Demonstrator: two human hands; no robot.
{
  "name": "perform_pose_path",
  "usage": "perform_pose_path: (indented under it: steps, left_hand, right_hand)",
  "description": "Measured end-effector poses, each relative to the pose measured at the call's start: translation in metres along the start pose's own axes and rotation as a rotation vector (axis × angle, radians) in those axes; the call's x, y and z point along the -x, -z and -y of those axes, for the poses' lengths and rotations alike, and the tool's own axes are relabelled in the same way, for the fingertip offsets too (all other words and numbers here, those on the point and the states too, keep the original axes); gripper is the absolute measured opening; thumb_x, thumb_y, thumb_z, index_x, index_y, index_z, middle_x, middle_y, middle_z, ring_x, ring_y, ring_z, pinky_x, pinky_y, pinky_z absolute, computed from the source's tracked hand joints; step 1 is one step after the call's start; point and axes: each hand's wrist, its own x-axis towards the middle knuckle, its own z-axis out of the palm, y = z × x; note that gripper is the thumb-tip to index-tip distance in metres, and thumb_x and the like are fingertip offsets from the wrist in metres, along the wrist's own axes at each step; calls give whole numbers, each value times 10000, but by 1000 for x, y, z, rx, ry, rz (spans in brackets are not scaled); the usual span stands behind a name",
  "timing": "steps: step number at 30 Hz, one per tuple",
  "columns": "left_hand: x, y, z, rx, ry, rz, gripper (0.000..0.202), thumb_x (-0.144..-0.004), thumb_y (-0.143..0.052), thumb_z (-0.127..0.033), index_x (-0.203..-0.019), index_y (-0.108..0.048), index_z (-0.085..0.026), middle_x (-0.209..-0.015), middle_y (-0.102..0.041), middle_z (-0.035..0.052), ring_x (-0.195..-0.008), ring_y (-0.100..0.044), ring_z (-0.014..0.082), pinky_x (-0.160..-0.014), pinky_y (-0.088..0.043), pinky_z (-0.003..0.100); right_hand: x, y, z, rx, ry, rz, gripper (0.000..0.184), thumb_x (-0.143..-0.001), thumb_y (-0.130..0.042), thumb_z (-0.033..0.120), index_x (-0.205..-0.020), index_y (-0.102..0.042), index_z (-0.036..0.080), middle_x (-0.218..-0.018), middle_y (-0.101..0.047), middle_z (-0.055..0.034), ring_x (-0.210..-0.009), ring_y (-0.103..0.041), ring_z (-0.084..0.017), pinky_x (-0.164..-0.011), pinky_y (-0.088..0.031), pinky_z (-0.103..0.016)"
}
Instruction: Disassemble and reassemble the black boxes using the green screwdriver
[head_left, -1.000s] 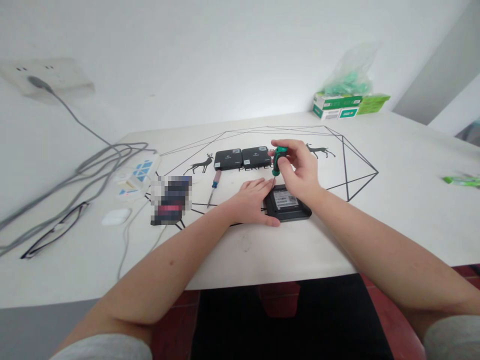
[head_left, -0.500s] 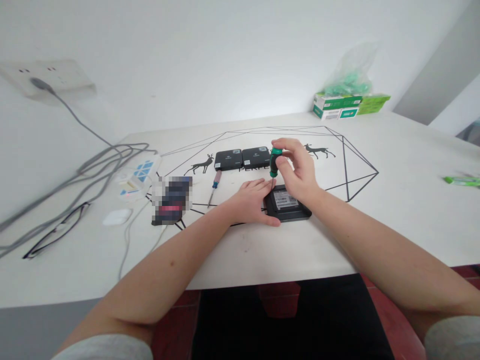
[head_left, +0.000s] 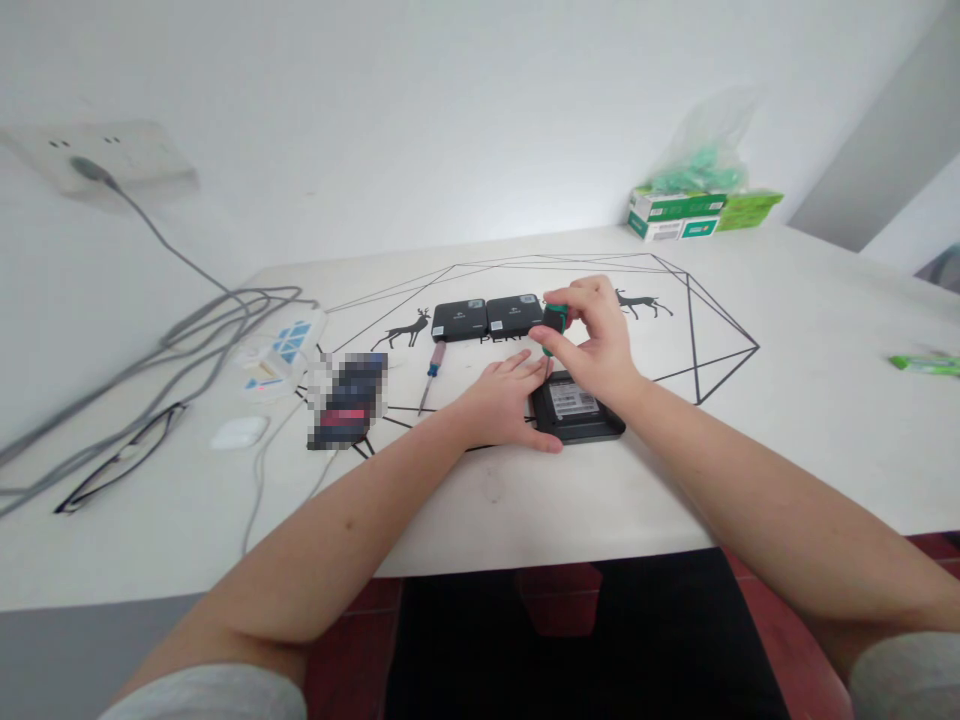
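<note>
Black casing (head_left: 579,430) is seemingly being steadied by uncurled left hand (head_left: 510,405) against screwdriver (head_left: 555,320) that right hand (head_left: 601,338) is gripping.

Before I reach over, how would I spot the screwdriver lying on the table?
On the white table, find the two black boxes side by side. Just in front of the left box lies the loose screwdriver. Its pinkish handle and blue collar set it apart from the green-and-black screwdriver in the right hand.
</note>
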Motion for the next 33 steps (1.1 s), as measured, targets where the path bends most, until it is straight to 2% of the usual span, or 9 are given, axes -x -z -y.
perform_pose_path:
  steps: [3,7,10,13,16,22,25,28,33]
  left_hand:
    - [0,0,0,14,6,14,1273,-716,-743,-870,-1702,-296,-200,-1756,-303,184,-1638,-189,454,-1273,-254,620]
    - [0,-1,-1,28,38,19,1300,-694,-746,-889,-1702,-298,-201,-1758,-305,167,-1650,-143,456,-1296,-221,607]
    - [0,-1,-2,15,38,15,1293,-695,-750,-885,-1696,-312,-192,-1765,-284,172,-1650,-142,457,-1300,-222,604]
    - [0,-1,-1,3,31,9,1284,-697,-741,-889,-1692,-322,-194,-1768,-273,175,-1652,-143,451,-1301,-222,603]
    - [0,-1,-1,3,35,9,1298,-694,-718,-910,-1697,-310,-194,-1769,-272,170,-1655,-126,452,-1305,-207,603]
    - [1,0,-4,-5,61,29,1334,-693,-719,-914,-1701,-294,-149,-1764,-270,193,-1656,-121,449,-1315,-192,580]
    - [1,0,-4,-9,51,14,1309,-702,-722,-904,-1699,-297,-169,-1766,-264,193,-1655,-128,451,-1307,-203,597]
    - [0,0,-4,-12,44,9,1303,-696,-724,-907,-1698,-300,-190,-1775,-240,186,-1654,-126,456,-1297,-215,619]
    - [0,-1,-4,-20,63,14,1333,-683,-694,-943,-1703,-297,-180,-1769,-264,181,-1655,-97,467,-1305,-191,620]
  right_hand:
    - [2,-1,1,10,-23,-24,302,-946,-711,419,-1217,-675,292,-1005,-670,-39,-844,-657,-199,-795,-622,-421]
    - [5,1,3,-52,-32,-30,265,-1039,-511,355,-1249,-662,302,-1100,-721,-63,-1000,-715,-230,-903,-619,-453]
    - [2,1,3,-7,6,-53,213,-980,-649,408,-1149,-700,290,-1087,-697,-73,-1029,-686,-257,-903,-607,-475]
    - [-1,-1,2,74,0,-90,291,-861,-815,437,-1077,-697,281,-975,-655,-39,-876,-643,-225,-807,-601,-440]
    - [2,-3,1,65,-32,-123,307,-900,-765,387,-1172,-662,290,-939,-654,-15,-814,-632,-198,-784,-592,-413]
    - [7,-2,2,-76,-80,-77,237,-1026,-543,376,-1227,-639,294,-1125,-721,-71,-1047,-716,-246,-956,-603,-482]
    - [2,-1,2,-18,-55,-89,236,-958,-680,448,-1126,-672,283,-1121,-678,-83,-1087,-677,-278,-950,-603,-514]
    - [1,-2,0,31,-56,-104,322,-852,-822,454,-1069,-661,279,-999,-645,-40,-918,-648,-235,-856,-610,-465]
    - [6,-3,1,-67,-69,-92,263,-1015,-579,387,-1262,-603,300,-1069,-706,-46,-965,-701,-226,-888,-615,-457]
